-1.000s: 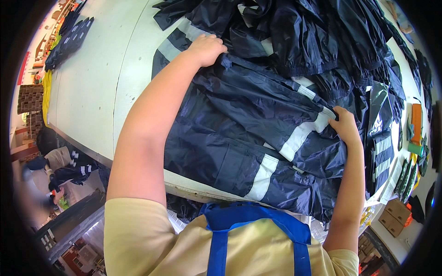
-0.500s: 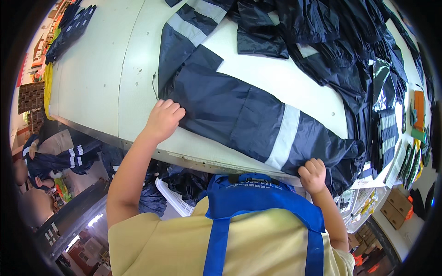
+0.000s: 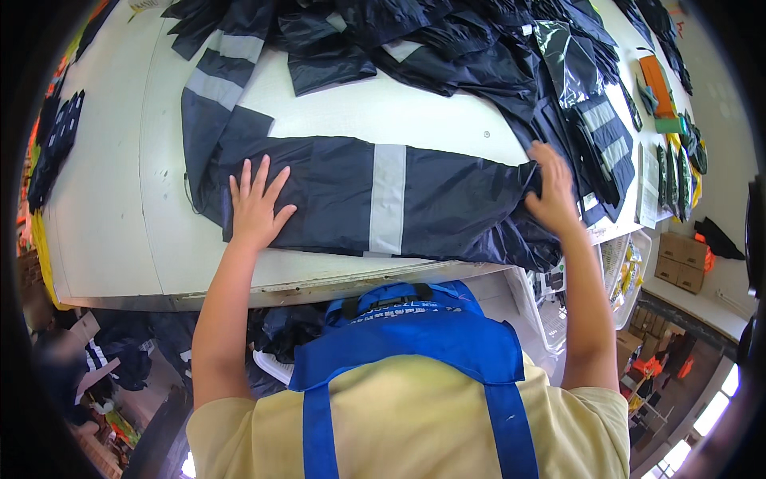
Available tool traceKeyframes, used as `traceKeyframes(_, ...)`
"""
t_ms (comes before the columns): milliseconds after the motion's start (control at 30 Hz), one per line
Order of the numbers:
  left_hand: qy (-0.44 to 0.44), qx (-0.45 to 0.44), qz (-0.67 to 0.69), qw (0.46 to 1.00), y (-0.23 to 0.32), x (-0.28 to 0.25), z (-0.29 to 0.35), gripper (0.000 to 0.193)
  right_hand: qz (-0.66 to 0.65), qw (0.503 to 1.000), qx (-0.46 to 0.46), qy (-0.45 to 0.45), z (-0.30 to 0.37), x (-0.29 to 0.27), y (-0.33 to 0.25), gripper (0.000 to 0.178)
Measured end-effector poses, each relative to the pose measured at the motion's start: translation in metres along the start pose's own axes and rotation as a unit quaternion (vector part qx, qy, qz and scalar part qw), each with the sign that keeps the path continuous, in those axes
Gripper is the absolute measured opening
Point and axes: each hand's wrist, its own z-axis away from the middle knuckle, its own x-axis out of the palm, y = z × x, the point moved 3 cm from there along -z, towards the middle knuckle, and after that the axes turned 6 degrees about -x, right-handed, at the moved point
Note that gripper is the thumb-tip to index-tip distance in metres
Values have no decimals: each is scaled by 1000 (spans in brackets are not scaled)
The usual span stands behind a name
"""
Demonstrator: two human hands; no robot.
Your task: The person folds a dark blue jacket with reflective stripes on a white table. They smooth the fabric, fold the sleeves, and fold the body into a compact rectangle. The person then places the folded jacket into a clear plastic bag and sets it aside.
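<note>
A dark navy garment with pale grey reflective bands lies folded lengthwise along the near side of a white table. From its left end a banded part, which looks like a sleeve or leg, runs away from me. My left hand rests palm down on the left part of the cloth, fingers spread. At the right end, by bunched fabric, my right hand has its fingers extended and thumb apart. Its fingertips touch or hover just over the cloth; which one I cannot tell.
A heap of dark garments covers the table's far side. At right lie a clear plastic-wrapped pack, a folded banded garment and an orange object. A white basket stands below the table's right edge. Another person is at lower left.
My left hand has let go of the garment's near edge and flattened onto it. My right hand has opened and moved to the far right end. The garment now lies straighter along the table edge.
</note>
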Motion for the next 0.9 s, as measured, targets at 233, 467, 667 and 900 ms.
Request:
traceKeyframes(233, -24, -23, 21, 999, -8, 3, 6, 65, -1, 998, -13, -58, -20, 9, 64, 23)
traceKeyframes(467, -11, -39, 33, 999, 8, 1, 1, 65, 126, 961, 138, -202, -56, 25, 45, 48)
traceKeyframes(667, 61, -61, 7, 996, -12, 1, -17, 57, -34, 989, -19, -143, -41, 95, -157, 68)
traceKeyframes(900, 134, -271, 99, 948, -16, 5, 34, 57, 30, 989, -49, -140, -13, 141, -132, 65)
